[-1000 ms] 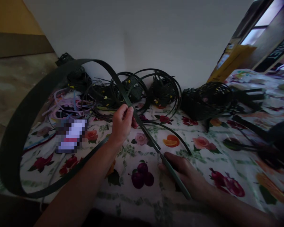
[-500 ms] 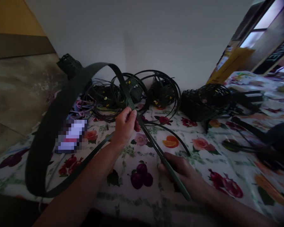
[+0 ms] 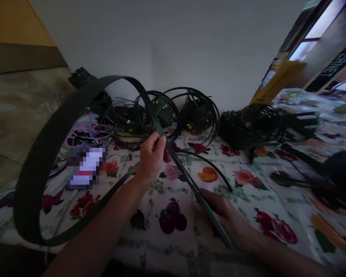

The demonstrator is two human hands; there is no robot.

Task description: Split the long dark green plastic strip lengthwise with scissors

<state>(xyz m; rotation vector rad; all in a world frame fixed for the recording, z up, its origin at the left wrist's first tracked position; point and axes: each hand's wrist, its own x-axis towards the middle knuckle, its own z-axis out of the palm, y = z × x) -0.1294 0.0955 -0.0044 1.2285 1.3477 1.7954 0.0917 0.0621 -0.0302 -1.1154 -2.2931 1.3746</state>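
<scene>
A long dark green strip makes a wide loop at the left and runs down across the middle of the view. My left hand pinches it near the centre, thumb on top. Lower right, my right hand is closed around the strip, where its straight part looks doubled; a blunt end sticks out below that hand. Both hands are above the flowered and fruit-patterned tablecloth. A thin dark strip curves over the cloth between the hands and the coils.
Dark woven baskets and coiled strips line the wall. A phone, partly blurred, lies at the left near pink and blue strips. Dark looped material is at the right, and a yellow object stands behind.
The strip's big loop has swung outward to the left, uncovering more of the pink strips and cloth. Both hands keep nearly the same place and hold.
</scene>
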